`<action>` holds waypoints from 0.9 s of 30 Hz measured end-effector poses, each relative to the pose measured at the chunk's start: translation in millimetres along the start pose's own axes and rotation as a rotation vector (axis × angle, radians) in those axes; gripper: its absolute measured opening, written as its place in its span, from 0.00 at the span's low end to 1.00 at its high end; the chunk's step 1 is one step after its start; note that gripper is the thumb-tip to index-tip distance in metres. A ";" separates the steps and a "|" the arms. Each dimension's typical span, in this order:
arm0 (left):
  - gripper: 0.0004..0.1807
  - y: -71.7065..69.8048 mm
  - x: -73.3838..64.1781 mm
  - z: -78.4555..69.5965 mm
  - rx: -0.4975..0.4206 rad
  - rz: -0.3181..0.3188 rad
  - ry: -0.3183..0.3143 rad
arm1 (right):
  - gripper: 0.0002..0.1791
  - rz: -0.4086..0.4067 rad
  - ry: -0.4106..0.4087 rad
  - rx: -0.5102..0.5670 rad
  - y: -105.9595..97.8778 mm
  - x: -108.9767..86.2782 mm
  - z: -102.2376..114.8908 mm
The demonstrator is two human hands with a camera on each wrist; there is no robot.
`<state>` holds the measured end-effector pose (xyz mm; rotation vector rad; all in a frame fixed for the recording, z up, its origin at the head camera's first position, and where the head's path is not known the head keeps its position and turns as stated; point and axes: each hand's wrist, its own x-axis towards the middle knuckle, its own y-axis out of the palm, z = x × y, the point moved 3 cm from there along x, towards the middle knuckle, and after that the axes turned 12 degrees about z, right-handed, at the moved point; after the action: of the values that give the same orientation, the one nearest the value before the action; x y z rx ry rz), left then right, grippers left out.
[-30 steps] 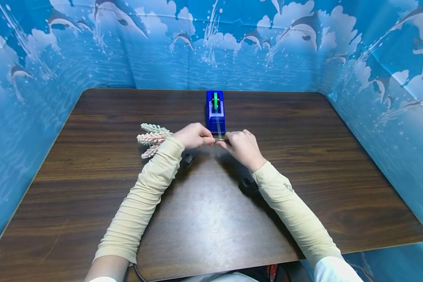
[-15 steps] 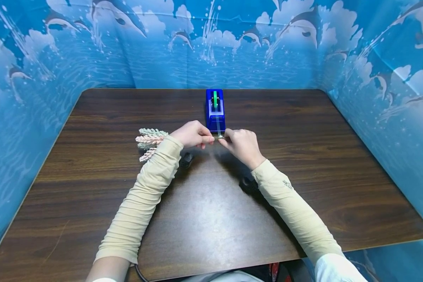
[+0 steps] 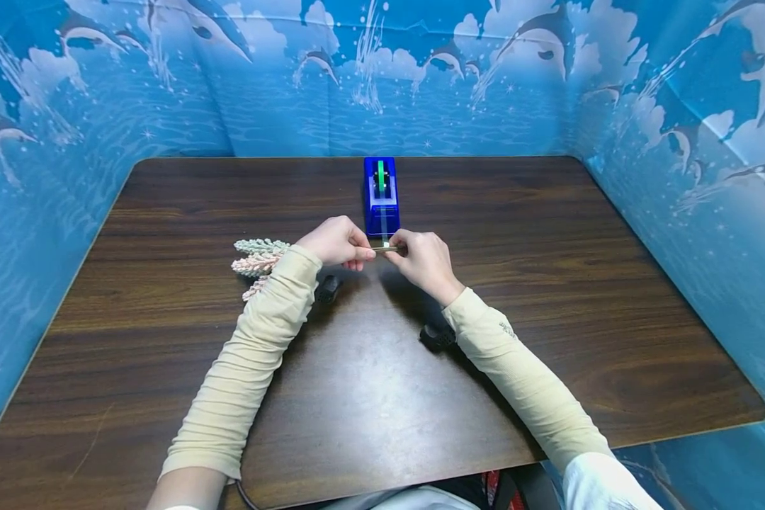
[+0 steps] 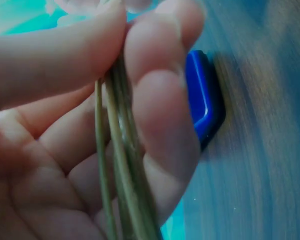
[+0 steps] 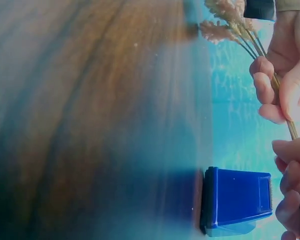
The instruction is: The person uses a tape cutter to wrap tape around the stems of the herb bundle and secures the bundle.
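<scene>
My left hand (image 3: 336, 244) pinches a bundle of thin green-brown stems (image 4: 122, 165) between thumb and fingers. Pale green and pink artificial flowers (image 3: 258, 256) on these stems stick out to the left, partly behind the left sleeve. On the stems' other end, my right hand (image 3: 423, 258) grips with thumb and curled fingers, a short gap from the left. Just beyond the hands stands a blue tape dispenser (image 3: 381, 219) with a green roll core. A strip of clear tape (image 3: 385, 239) runs from its front to the stems between the hands.
Black wrist devices (image 3: 328, 289) hang below both wrists, the right device (image 3: 436, 337) close over the table. The brown wooden table (image 3: 612, 340) is bordered by blue dolphin-print curtains (image 3: 382, 106). A dark cable (image 3: 247, 496) lies by the left elbow at the near edge.
The left hand and flowers have shifted slightly left relative to the dispenser, and the flower heads have turned. Both hands keep their hold on the stems. The head view has shifted a little.
</scene>
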<state>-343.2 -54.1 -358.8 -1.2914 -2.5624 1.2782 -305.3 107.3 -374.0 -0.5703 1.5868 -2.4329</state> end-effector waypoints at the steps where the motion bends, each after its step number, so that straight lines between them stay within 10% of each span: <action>1: 0.12 0.0 0.3 0.1 -0.008 0.005 0.001 | 0.07 0.001 0.011 0.019 0.0 0.0 -0.4; 11: 0.17 -5.1 -5.3 3.2 -0.053 0.021 0.001 | 0.08 0.067 -0.026 0.207 -2.0 1.8 -3.1; 27: 0.08 -5.4 -6.2 -5.3 0.066 -0.132 -0.005 | 0.08 0.237 -0.088 0.393 -15.2 5.3 -13.2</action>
<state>-340.9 -56.6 -349.6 -1.0891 -2.5371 1.3297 -314.7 122.7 -363.7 -0.3877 1.0332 -2.4056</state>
